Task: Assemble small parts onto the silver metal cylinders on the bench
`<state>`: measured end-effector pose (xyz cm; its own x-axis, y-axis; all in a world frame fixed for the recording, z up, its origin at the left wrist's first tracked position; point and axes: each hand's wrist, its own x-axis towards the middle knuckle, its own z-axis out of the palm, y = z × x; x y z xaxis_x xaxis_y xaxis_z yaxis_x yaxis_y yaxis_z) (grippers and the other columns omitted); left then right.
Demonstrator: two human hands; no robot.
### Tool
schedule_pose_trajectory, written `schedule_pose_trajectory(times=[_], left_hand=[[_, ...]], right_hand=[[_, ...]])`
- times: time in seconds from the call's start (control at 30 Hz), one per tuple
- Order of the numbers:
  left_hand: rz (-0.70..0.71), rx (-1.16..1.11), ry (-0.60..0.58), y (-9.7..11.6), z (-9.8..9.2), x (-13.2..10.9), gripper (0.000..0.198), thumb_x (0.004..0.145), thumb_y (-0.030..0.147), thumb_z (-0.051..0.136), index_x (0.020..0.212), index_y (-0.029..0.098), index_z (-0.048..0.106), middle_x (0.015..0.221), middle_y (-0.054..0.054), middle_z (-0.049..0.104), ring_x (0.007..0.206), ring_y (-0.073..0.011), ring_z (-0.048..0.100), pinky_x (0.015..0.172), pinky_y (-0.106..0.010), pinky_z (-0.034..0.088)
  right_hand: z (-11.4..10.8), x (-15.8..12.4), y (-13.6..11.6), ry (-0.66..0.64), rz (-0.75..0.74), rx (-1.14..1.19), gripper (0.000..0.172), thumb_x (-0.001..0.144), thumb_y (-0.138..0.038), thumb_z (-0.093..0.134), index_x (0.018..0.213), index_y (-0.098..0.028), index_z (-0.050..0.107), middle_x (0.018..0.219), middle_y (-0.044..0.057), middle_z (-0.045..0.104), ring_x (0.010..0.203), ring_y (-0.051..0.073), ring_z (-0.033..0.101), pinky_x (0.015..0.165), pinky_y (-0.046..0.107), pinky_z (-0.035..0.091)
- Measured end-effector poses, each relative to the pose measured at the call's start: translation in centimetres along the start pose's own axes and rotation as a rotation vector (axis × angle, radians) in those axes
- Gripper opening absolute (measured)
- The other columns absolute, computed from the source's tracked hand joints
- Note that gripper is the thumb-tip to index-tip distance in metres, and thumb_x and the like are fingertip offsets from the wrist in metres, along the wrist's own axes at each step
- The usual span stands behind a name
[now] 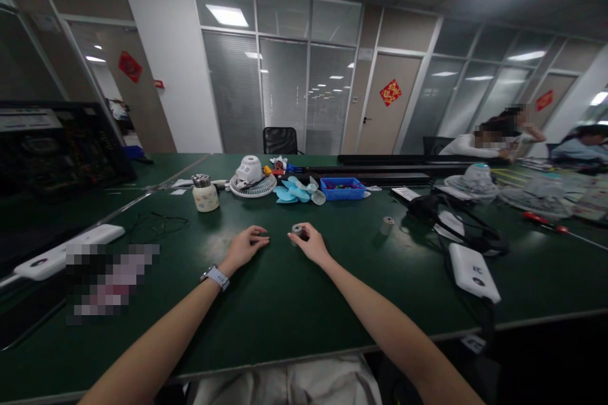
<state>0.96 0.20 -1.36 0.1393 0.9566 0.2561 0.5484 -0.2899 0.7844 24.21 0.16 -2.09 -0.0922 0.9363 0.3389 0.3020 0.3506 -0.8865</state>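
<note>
A jar stands on the green table, beyond the watch on the left wrist. The left hand is just above or on the tabletop, which I cannot tell, its thumb and fingers curved and parted. Across a gap, between the hands, is the cylinder, upright, pinched between the thumb and fingers of the right hand. Farther right, well apart from both hands, a second cylinder stands near a black strap.

Office with glass partitions, black chair
</note>
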Motion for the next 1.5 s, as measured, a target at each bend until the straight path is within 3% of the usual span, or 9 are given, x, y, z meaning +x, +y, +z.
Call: schedule_pose_trajectory(times=[0.17,0.33,0.57,0.7,0.97,1.13,1.23,1.33,1.5], left_hand=[[0.023,-0.029,0.013,0.1,0.0,-0.1,0.054,0.066,0.044,0.071,0.113,0.023,0.055,0.106,-0.009,0.071,0.11,-0.0243,0.061,0.099,-0.043,0.043],[-0.036,-0.128,0.146,0.0,-0.3,0.0,0.056,0.069,0.051,0.065,0.114,0.019,0.055,0.11,-0.013,0.069,0.105,-0.0258,0.063,0.094,-0.043,0.046],[-0.084,0.008,0.208,0.6,-0.2,-0.2,0.049,0.077,0.054,0.053,0.108,0.017,0.058,0.093,-0.011,0.072,0.087,-0.0246,0.068,0.078,-0.038,0.051],[-0.068,0.025,0.186,0.7,-0.1,-0.2,0.045,0.079,0.054,0.05,0.105,0.017,0.057,0.092,-0.01,0.073,0.087,-0.0237,0.068,0.077,-0.037,0.051],[-0.064,0.005,0.195,0.9,-0.1,-0.4,0.043,0.079,0.054,0.05,0.103,0.018,0.056,0.094,-0.01,0.072,0.089,-0.0239,0.068,0.08,-0.037,0.05],[-0.101,-0.041,0.252,0.8,0.0,-0.5,0.045,0.083,0.055,0.045,0.108,0.018,0.05,0.095,-0.011,0.072,0.089,-0.0232,0.068,0.081,-0.038,0.05],[-0.114,-0.084,0.278,0.6,0.0,-0.4,0.049,0.085,0.058,0.039,0.112,0.017,0.044,0.098,-0.013,0.071,0.086,-0.0221,0.068,0.081,-0.038,0.05],[-0.111,-0.089,0.298,0.2,0.1,-0.3,0.053,0.086,0.061,0.034,0.115,0.018,0.041,0.1,-0.013,0.07,0.084,-0.0217,0.068,0.08,-0.038,0.05],[-0.112,-0.116,0.298,-0.4,0.2,0.1,0.056,0.086,0.063,0.032,0.116,0.017,0.039,0.1,-0.013,0.069,0.083,-0.0213,0.069,0.081,-0.038,0.049]], right_hand=[[0.4,-0.3,-0.4,0.084,0.052,-0.074,0.054,0.059,-0.045,0.077,0.101,-0.019,0.055,0.098,0.005,0.066,0.089,0.018,0.063,0.081,0.033,0.049],[0.1,-0.1,-0.8,0.125,0.165,-0.058,0.042,0.06,-0.042,0.078,0.086,-0.015,0.058,0.089,0.007,0.067,0.082,0.019,0.063,0.079,0.035,0.051],[-1.2,0.5,-1.8,-0.064,0.422,0.599,0.018,0.085,-0.03,0.057,0.095,-0.015,0.061,0.105,0.01,0.068,0.099,0.018,0.064,0.089,0.034,0.049],[-1.6,0.2,-2.4,-0.186,0.548,0.863,0.031,0.096,-0.034,0.036,0.095,-0.015,0.061,0.112,0.012,0.066,0.104,0.018,0.064,0.089,0.038,0.05],[-0.9,-0.1,-2.4,-0.136,0.624,0.891,0.024,0.091,-0.037,0.05,0.09,-0.016,0.061,0.103,0.01,0.068,0.093,0.017,0.066,0.085,0.033,0.053],[-0.8,0.0,-2.1,-0.083,0.53,0.746,0.023,0.078,-0.025,0.067,0.097,-0.016,0.058,0.101,0.009,0.067,0.091,0.018,0.066,0.083,0.035,0.054],[-2.8,-0.3,-1.0,-0.039,0.279,0.424,0.041,0.067,-0.025,0.075,0.104,-0.018,0.057,0.101,0.006,0.066,0.092,0.018,0.065,0.085,0.039,0.053],[-6.5,-1.1,0.7,-0.03,0.025,0.115,0.045,0.064,-0.029,0.075,0.105,-0.019,0.059,0.106,0.004,0.064,0.093,0.018,0.064,0.087,0.038,0.052],[-14.3,-2.9,3.3,0.106,-0.015,-0.12,0.042,0.07,-0.033,0.069,0.108,-0.019,0.06,0.106,0.007,0.066,0.092,0.019,0.065,0.085,0.036,0.051]])
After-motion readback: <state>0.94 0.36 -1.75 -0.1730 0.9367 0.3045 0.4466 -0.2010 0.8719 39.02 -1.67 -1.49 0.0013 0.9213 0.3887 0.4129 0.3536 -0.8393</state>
